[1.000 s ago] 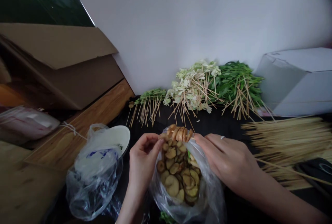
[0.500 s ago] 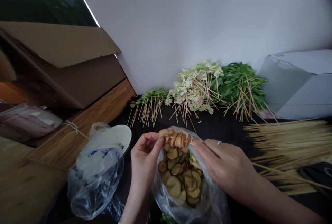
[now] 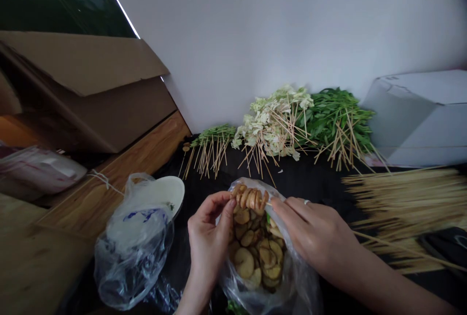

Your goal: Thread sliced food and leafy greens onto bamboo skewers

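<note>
Several brown slices sit close together on a skewer (image 3: 251,198), held level above an open clear bag (image 3: 297,281). Inside the bag lie many round brownish slices (image 3: 244,262). My left hand (image 3: 211,232) pinches the left end of the threaded slices between thumb and forefinger. My right hand (image 3: 314,232), with a ring on one finger, is closed around the skewer just right of the slices. Its shaft seems to run on under the palm and come out toward the lower right.
Skewered green stems (image 3: 217,135), pale leaves (image 3: 270,123) and green leaves (image 3: 330,111) lie along the wall. Bare sticks (image 3: 412,198) spread at right before a white box (image 3: 419,120). At left are a white bowl (image 3: 177,188), a plastic bag (image 3: 134,242) and a cardboard box (image 3: 127,106).
The slice that my left hand held at the skewer's left end now sits against the others. My left hand has shifted slightly right and down.
</note>
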`<state>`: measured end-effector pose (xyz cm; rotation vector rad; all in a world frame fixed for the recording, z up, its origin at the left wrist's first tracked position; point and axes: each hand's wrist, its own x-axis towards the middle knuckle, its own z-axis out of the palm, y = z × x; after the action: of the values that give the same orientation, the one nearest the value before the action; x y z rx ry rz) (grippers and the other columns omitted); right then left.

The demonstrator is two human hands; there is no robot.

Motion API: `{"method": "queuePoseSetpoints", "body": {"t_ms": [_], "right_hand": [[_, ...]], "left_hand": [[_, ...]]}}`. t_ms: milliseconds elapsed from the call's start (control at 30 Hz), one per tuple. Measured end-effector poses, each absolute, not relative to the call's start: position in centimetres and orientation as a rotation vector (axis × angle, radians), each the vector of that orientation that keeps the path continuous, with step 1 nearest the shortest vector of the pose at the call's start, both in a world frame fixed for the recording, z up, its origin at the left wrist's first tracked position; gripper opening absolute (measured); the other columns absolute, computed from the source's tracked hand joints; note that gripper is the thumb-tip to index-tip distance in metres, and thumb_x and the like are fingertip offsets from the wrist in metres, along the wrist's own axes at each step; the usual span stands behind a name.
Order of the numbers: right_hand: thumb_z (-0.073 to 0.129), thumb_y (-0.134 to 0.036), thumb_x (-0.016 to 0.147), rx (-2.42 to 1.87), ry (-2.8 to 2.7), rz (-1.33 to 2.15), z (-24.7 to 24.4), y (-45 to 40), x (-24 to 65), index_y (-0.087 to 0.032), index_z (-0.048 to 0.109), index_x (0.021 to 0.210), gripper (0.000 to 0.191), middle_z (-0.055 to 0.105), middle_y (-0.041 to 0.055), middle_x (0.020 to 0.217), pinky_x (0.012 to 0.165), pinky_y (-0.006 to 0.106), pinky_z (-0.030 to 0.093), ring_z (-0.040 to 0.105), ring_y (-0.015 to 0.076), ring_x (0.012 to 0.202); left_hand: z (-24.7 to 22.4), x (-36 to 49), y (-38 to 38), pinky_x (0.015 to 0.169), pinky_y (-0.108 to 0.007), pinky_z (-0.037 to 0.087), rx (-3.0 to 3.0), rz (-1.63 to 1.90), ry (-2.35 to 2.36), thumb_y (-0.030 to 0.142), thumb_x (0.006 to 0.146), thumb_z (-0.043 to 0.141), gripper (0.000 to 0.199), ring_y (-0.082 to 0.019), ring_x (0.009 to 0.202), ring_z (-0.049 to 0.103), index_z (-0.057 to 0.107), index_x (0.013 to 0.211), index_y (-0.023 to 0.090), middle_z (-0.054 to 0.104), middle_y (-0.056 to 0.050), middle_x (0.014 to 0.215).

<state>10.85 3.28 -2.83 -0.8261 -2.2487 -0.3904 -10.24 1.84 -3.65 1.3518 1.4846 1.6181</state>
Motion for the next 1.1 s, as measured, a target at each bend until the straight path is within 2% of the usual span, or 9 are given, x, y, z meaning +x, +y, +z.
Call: {"method": "queuePoseSetpoints", "body": {"t_ms": [167,233,300,500,633,767,900,967,1100], "right_hand": [[0.039,-0.008,0.101,-0.796,-2.139,-0.144,-2.8,3.9,10.8,-0.008,0.066,0.106,0.028,0.061,0.0024,0.073,0.055,0.029,0.045,0.059,0.0151,0.060],[0.041,-0.006,0.100,-0.776,-2.090,-0.084,-2.8,4.1,10.7,-0.010,0.066,0.107,0.026,0.063,0.0022,0.076,0.058,0.027,0.048,0.061,0.0142,0.063],[0.042,-0.006,0.100,-0.772,-2.069,-0.056,-2.9,4.1,10.6,-0.011,0.066,0.107,0.025,0.065,0.0023,0.077,0.060,0.027,0.050,0.063,0.0143,0.065],[0.044,-0.018,0.103,-0.905,-2.111,-0.044,-3.5,5.7,11.9,-0.015,0.069,0.110,0.026,0.072,0.0065,0.089,0.068,0.028,0.054,0.069,0.0164,0.074],[0.051,-0.028,0.099,-1.092,-2.018,0.252,-4.5,8.8,13.9,-0.020,0.071,0.106,0.023,0.075,0.0064,0.098,0.074,0.031,0.053,0.070,0.0195,0.084],[0.050,-0.035,0.097,-1.124,-1.879,0.590,-6.3,11.6,14.4,-0.019,0.069,0.084,0.028,0.065,0.0002,0.066,0.062,0.028,0.047,0.060,0.0159,0.060],[0.046,-0.040,0.096,-1.110,-1.805,0.805,-8.1,12.8,13.5,-0.017,0.066,0.079,0.035,0.059,-0.0015,0.057,0.053,0.025,0.041,0.054,0.0139,0.052],[0.046,-0.045,0.095,-1.108,-1.758,0.908,-8.7,13.1,13.3,-0.016,0.066,0.081,0.038,0.057,-0.0022,0.055,0.046,0.024,0.036,0.047,0.0124,0.045],[0.050,-0.059,0.093,-1.100,-1.675,1.068,-9.2,13.3,13.4,-0.015,0.066,0.084,0.047,0.054,-0.0025,0.055,0.040,0.023,0.026,0.038,0.0100,0.040]], "left_hand": [[-2.9,-10.4,2.6,0.083,-0.026,0.057,1.166,1.695,1.219,0.044,0.083,0.078,0.031,-0.017,0.091,0.071,0.072,0.107,0.024,0.076,-0.002,0.100],[-2.3,-10.3,2.9,0.086,-0.029,0.057,1.039,1.623,1.048,0.050,0.075,0.083,0.052,-0.020,0.099,0.070,0.070,0.119,0.025,0.075,-0.005,0.109],[-1.7,-10.1,3.3,0.080,-0.027,0.058,0.971,1.446,0.969,0.046,0.066,0.091,0.061,-0.021,0.093,0.071,0.072,0.119,0.022,0.076,-0.007,0.106],[-0.9,-10.9,6.2,0.063,-0.019,0.056,0.705,1.391,0.874,0.023,0.059,0.096,0.042,-0.015,0.076,0.070,0.077,0.095,0.013,0.077,-0.008,0.091],[-0.8,-13.4,11.1,0.056,-0.015,0.055,0.500,1.511,0.911,0.016,0.079,0.083,0.013,-0.010,0.064,0.068,0.071,0.083,0.014,0.072,-0.002,0.076],[-0.9,-13.8,15.4,0.061,-0.016,0.058,0.385,1.472,0.905,0.022,0.095,0.066,0.016,-0.011,0.069,0.070,0.067,0.081,0.014,0.070,-0.005,0.077],[-1.4,-12.0,17.3,0.060,-0.020,0.059,0.386,1.305,0.886,0.017,0.093,0.067,0.010,-0.015,0.071,0.071,0.068,0.085,0.011,0.071,-0.011,0.087],[-1.5,-11.4,17.9,0.059,-0.021,0.058,0.401,1.279,0.872,0.026,0.092,0.070,0.014,-0.015,0.071,0.070,0.068,0.088,0.013,0.071,-0.010,0.089],[-1.3,-11.3,19.4,0.067,-0.030,0.060,0.407,1.308,0.815,0.065,0.088,0.060,0.047,-0.020,0.081,0.072,0.066,0.095,0.019,0.070,-0.010,0.094]]}}
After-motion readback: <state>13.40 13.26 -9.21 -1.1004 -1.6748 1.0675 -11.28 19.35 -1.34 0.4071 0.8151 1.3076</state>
